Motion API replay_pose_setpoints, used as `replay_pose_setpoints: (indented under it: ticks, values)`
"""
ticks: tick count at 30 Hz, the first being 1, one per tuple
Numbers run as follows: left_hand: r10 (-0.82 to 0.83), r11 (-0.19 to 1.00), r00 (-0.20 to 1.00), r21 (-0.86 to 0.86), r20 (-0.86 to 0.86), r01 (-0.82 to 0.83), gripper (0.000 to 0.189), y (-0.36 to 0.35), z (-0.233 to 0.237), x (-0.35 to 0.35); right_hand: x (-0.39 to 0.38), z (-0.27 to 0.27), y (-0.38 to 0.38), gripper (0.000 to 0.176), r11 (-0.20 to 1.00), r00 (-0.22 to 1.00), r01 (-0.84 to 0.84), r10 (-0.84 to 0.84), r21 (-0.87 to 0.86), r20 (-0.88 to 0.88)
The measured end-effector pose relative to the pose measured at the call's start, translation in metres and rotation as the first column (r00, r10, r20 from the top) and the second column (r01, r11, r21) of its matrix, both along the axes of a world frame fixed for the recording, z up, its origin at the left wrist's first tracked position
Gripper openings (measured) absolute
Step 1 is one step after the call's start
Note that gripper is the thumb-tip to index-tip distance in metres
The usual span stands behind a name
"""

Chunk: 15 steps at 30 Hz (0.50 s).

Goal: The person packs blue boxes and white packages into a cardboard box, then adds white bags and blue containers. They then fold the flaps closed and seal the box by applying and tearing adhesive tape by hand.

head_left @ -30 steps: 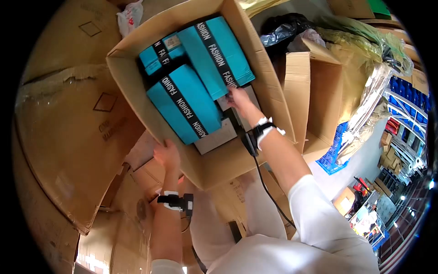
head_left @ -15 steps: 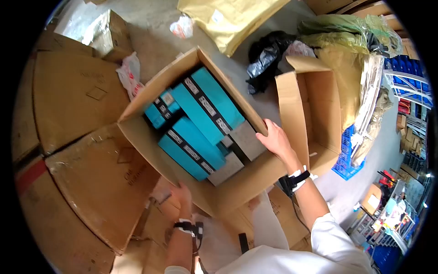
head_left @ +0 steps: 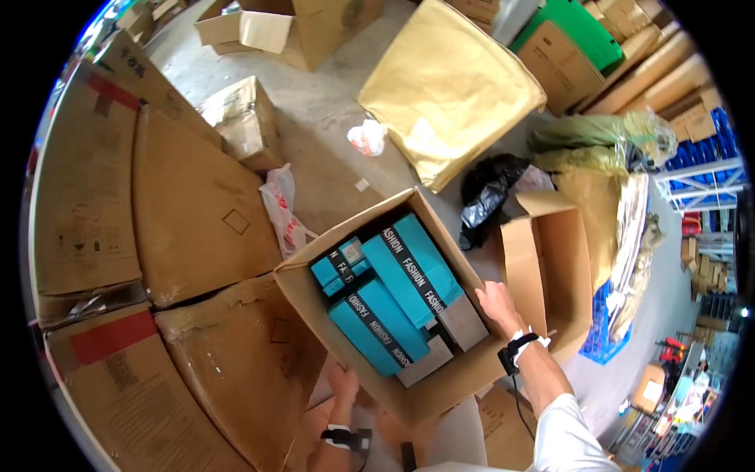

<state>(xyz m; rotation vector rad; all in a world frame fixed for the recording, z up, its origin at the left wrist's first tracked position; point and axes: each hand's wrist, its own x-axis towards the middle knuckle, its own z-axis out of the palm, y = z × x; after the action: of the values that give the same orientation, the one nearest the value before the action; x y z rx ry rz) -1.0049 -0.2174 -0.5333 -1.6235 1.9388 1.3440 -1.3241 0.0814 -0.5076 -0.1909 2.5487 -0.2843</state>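
An open cardboard box point(head_left: 452, 392) is held at an angle in front of my body. My right hand point(head_left: 499, 307) grips its right rim, fingers curled over the edge. At the lower left side, my left hand point(head_left: 343, 384) holds the same box from outside, its fingers partly hidden. Inside lie several teal boxes point(head_left: 379, 328) with black bands reading "FASHION"; the smallest teal box point(head_left: 330, 271) sits in the far left corner. Two greyish box ends point(head_left: 464, 322) show nearest the right and lower walls.
Large sealed cartons point(head_left: 208, 208) are stacked on the left. Another open carton point(head_left: 562, 271) stands right of the held box, beside a blue crate point(head_left: 604, 326). Beyond are a black plastic bag point(head_left: 489, 189), a yellow wrapped bundle point(head_left: 452, 86) and a white plastic bag point(head_left: 281, 208).
The view has tilted up, so more floor and cartons show at the far side. In the picture, the box and both hands sit lower and further right; both hands keep hold.
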Motion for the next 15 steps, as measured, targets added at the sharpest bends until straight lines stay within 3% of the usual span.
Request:
replay_pose_setpoints:
  ticks: [2,4,5,8,10,15]
  values:
    - [-0.020,0.999,0.999,-0.026,-0.045,0.019,0.033,-0.020,0.033,-0.030,-0.013,0.012,-0.011,0.034,0.999,0.999,-0.028,0.028,0.022,-0.016]
    - [-0.026,0.999,0.998,-0.022,0.065,0.028,0.035,-0.041,0.028,-0.034,-0.029,0.023,-0.028,0.034,0.998,0.997,-0.050,0.052,0.035,-0.061]
    - [-0.042,0.999,0.993,-0.020,0.113,0.044,0.036,-0.053,0.022,-0.043,-0.041,0.029,-0.034,0.032,0.996,0.995,-0.065,0.060,-0.056,-0.085]
    - [-0.095,0.990,0.995,-0.107,-0.019,0.093,0.038,-0.082,0.020,-0.076,-0.084,0.045,-0.057,0.029,0.974,0.975,-0.147,0.114,-0.173,-0.189]
    - [0.003,0.995,0.999,-0.098,-0.040,-0.007,0.034,-0.108,0.013,-0.107,-0.114,0.053,-0.075,0.029,0.971,0.976,-0.137,0.098,-0.197,-0.194]
    - [0.056,0.983,0.988,-0.165,-0.142,-0.079,0.027,-0.133,0.023,-0.235,-0.200,0.007,-0.092,0.028,0.954,0.985,-0.128,0.089,-0.273,-0.149]
